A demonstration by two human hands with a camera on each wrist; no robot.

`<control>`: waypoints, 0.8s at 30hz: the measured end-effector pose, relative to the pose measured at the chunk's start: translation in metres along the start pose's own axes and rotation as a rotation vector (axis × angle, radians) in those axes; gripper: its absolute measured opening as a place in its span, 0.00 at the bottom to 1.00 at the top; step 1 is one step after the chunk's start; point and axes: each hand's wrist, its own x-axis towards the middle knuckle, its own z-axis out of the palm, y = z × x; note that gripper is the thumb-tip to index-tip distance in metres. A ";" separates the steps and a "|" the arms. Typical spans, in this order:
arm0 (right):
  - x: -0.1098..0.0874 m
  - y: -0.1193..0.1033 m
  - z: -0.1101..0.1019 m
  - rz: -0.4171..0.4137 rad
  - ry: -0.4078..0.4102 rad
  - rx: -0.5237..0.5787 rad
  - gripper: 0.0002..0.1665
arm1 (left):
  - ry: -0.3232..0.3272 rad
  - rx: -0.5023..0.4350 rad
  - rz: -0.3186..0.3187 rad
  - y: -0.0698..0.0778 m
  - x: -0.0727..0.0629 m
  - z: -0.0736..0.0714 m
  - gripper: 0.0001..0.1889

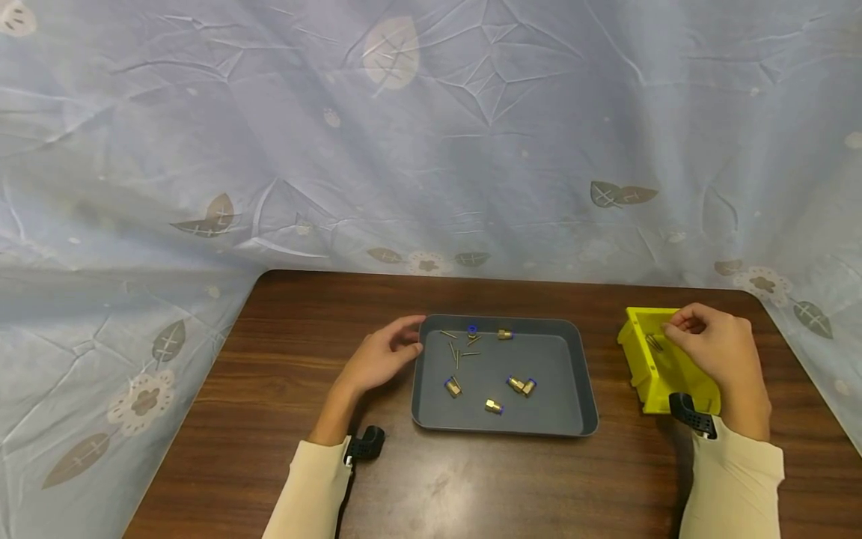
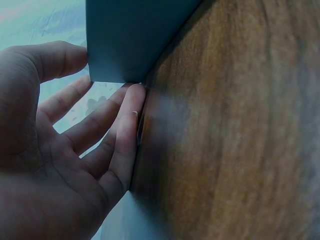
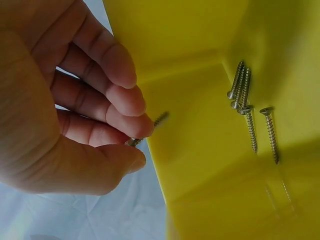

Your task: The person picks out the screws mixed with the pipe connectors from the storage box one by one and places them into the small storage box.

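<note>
My right hand [image 1: 723,348] is over the yellow bin [image 1: 648,378], pinching a screw [image 3: 161,119] between thumb and fingertips; its threaded end sticks out past them. Several more screws [image 3: 246,92] lie on the bin floor in the right wrist view. At the left end of the grey tray [image 1: 555,408], my left hand [image 1: 380,358] touches the outer wall with thumb and fingertips, its fingers fairly straight. Inside the tray lie several thin screws [image 1: 470,353] and brass fittings with blue ends, among them a fitting [image 1: 494,406] near the front and another fitting [image 1: 504,335] at the back.
Tray and bin stand apart on a brown wooden table [image 1: 283,359], the bin to the right. A pale patterned cloth [image 1: 431,150] hangs behind the table and around its sides. Each wrist carries a black camera mount, such as the left mount [image 1: 367,443].
</note>
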 end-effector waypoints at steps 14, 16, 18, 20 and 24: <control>0.003 -0.004 0.000 -0.057 0.019 0.050 0.06 | 0.002 0.005 -0.005 0.001 0.000 0.000 0.29; 0.003 -0.008 -0.001 -0.068 0.007 0.077 0.05 | 0.002 0.005 -0.004 0.001 0.000 0.000 0.29; 0.003 -0.012 -0.001 -0.082 -0.016 0.105 0.05 | 0.001 0.005 -0.005 0.001 0.000 0.000 0.29; 0.004 -0.016 0.000 -0.099 -0.046 0.131 0.05 | 0.001 0.006 -0.007 0.000 0.000 0.000 0.29; 0.006 -0.027 0.003 -0.149 -0.081 0.165 0.05 | 0.001 0.008 -0.010 -0.002 0.001 0.001 0.28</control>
